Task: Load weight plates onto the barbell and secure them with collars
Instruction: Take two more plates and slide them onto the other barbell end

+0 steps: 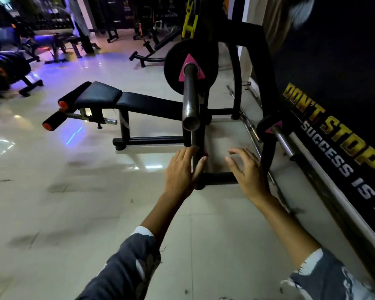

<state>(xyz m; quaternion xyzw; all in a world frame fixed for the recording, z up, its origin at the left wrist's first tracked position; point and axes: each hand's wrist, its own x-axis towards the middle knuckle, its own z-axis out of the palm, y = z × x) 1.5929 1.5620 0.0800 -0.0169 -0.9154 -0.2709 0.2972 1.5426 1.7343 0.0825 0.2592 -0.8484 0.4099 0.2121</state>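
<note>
Left hand (182, 172) and right hand (248, 169) hang empty, fingers loose, below the barbell sleeve (191, 98); the plate (174, 69) on it looks heavy, rigid, best gripped by the rim

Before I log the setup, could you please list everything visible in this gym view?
Barbell sleeve: one, steel grey, centre, bare end nearest the viewer.
Weight plate: one, black with pink triangle, on that sleeve.
Decline bench: one, black with orange-capped rollers, left of the sleeve.
Second weight plate: one, black, on a steel bar at right.
Wall banner: one, black with yellow lettering, right.
Left hand: one, open and empty, below the sleeve end.
Right hand: one, open and empty, right of the left hand.
</note>
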